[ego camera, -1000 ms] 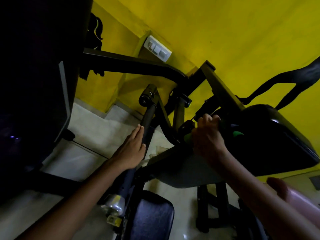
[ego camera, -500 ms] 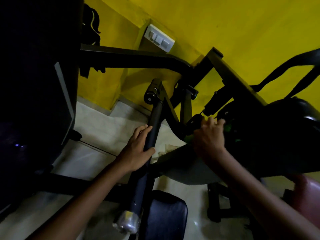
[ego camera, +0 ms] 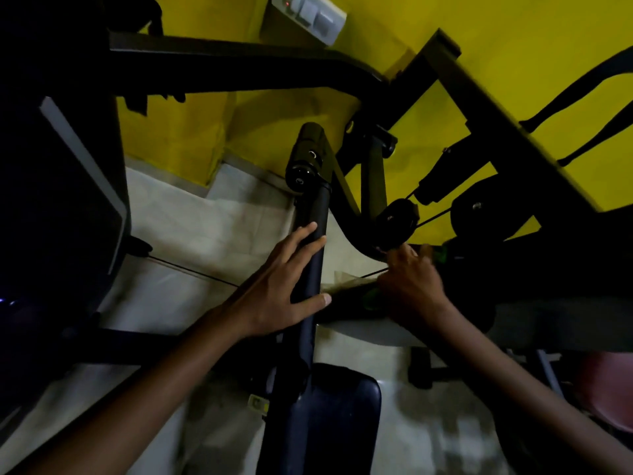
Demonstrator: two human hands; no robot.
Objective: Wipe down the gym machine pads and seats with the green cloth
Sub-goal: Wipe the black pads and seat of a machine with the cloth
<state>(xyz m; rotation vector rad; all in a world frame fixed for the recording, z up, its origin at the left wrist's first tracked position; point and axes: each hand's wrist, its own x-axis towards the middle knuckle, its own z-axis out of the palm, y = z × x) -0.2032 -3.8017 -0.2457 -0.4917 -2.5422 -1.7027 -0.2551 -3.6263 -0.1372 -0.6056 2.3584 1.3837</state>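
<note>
My left hand [ego camera: 281,286] rests on a black padded bar [ego camera: 313,255] of the gym machine, fingers spread along it and thumb hooked round its near side. My right hand [ego camera: 411,286] presses the green cloth [ego camera: 371,298] against the dark pad [ego camera: 548,323] at the right; only small green patches show under the palm and past the fingertips. A dark blue seat [ego camera: 335,416] lies below the bar near the bottom middle.
Black frame beams [ego camera: 239,66] cross overhead and slant down at the right. A pulley with a thin cable [ego camera: 397,217] sits just above my right hand. A large dark panel [ego camera: 61,200] fills the left. Yellow wall [ego camera: 513,25] with a switch plate [ego camera: 308,12] behind; pale tiled floor [ego camera: 191,234] below.
The view has moved closer and lower to the machine. My left hand slid further round the padded bar. My right hand with the cloth shifted lower along the dark pad.
</note>
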